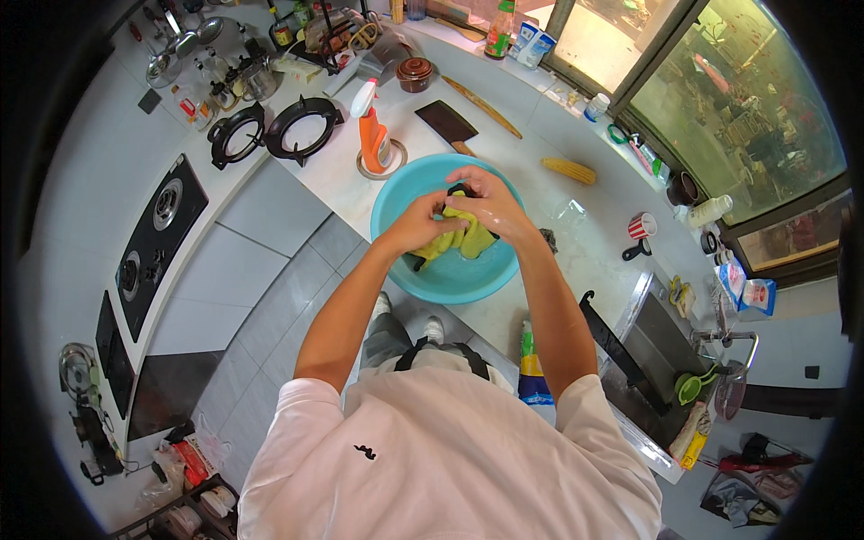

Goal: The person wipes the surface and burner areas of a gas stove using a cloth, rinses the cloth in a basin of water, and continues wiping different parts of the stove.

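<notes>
A turquoise plastic basin [445, 291] with some water in it stands at the counter's edge in front of me. Over it, my left hand [428, 219] and my right hand [493, 202] hold a wet yellow cloth [476, 239] with dark parts between them. The lower part of the cloth hangs into the basin. The fingers of both hands meet near the cloth's top, by a small black item whose kind I cannot tell. An orange spray bottle [372, 142] with a white head stands behind the basin, by a ring-shaped item [399, 150].
Behind the basin lie a cleaver [447, 123], a long wooden stick [482, 106] and a yellow corn cob [568, 170]. Two black pan supports [304, 129] are at the left. A dark scourer [548, 239] lies right of the basin, and farther right is a metal sink [665, 324].
</notes>
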`<state>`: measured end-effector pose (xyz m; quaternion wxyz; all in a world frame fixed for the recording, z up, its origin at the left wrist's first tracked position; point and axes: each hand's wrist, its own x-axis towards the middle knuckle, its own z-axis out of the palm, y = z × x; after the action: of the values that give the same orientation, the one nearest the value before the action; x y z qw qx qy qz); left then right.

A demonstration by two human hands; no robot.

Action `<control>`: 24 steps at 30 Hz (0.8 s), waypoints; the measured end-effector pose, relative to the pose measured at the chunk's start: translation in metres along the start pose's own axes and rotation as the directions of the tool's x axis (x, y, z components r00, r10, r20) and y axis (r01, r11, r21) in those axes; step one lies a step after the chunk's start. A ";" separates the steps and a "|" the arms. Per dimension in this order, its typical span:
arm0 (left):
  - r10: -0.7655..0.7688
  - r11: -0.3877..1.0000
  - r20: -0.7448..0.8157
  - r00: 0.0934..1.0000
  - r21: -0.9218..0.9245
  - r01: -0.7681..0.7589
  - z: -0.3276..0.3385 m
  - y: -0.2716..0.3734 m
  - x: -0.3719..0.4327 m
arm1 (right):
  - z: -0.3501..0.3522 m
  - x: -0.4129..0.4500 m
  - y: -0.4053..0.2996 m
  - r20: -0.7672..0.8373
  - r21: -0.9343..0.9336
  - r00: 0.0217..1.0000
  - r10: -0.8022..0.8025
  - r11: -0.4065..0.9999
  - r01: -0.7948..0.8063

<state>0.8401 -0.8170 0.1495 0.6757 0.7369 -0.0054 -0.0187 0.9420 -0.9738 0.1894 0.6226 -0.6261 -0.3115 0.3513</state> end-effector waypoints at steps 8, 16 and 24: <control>0.133 0.989 -0.211 0.968 0.087 -0.117 -0.005 0.048 -0.006 | -0.028 -0.029 0.066 0.091 -0.347 0.994 0.055 0.938 -0.020; 0.087 0.996 -0.172 0.981 -0.005 -0.090 -0.031 0.057 -0.011 | -0.013 -0.031 0.090 -0.151 -0.089 0.986 0.072 0.992 -0.086; 0.149 0.986 -0.105 0.983 -0.064 -0.156 -0.037 0.054 -0.015 | -0.014 -0.016 0.085 -0.051 -0.203 0.978 0.202 0.957 -0.208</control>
<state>0.8274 -0.7840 0.2068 0.7007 0.7096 -0.0275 0.0696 0.9406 -0.9971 0.1049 0.5187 -0.7215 -0.2706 0.3703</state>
